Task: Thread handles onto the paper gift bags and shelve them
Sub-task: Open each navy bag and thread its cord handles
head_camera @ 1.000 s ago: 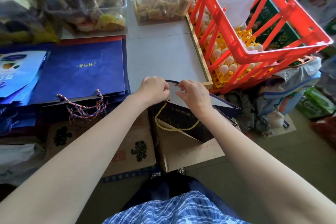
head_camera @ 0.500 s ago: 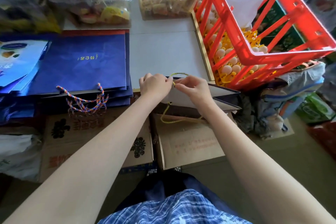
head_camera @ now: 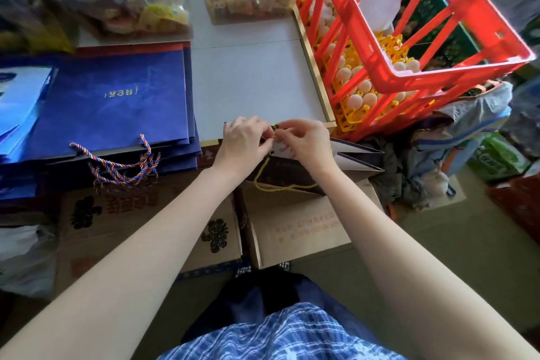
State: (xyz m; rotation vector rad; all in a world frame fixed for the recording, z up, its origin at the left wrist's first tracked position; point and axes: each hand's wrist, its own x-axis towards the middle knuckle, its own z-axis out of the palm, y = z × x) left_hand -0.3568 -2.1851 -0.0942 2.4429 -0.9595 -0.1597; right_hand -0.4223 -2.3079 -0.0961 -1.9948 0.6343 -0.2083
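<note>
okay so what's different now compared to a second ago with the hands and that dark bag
Both hands, left hand and right hand, have drawn close together at the dark bag's top edge, pinching the yellow cord between them. The cord's loop still hangs below. The blue bag stack has not moved.

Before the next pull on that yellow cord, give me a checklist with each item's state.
1. Left hand pinching the yellow twisted cord handle at the rim: ok.
2. Right hand steadying the dark folded paper gift bag: ok.
3. Cord end through the hole: cannot tell, fingers hide it.
4. Slack loop hangs free below the hands: ok.
5. Knot tied: cannot tell.
6. Stack of blue paper bags lies apart, with its striped rope handles away from the work: ok.
</note>
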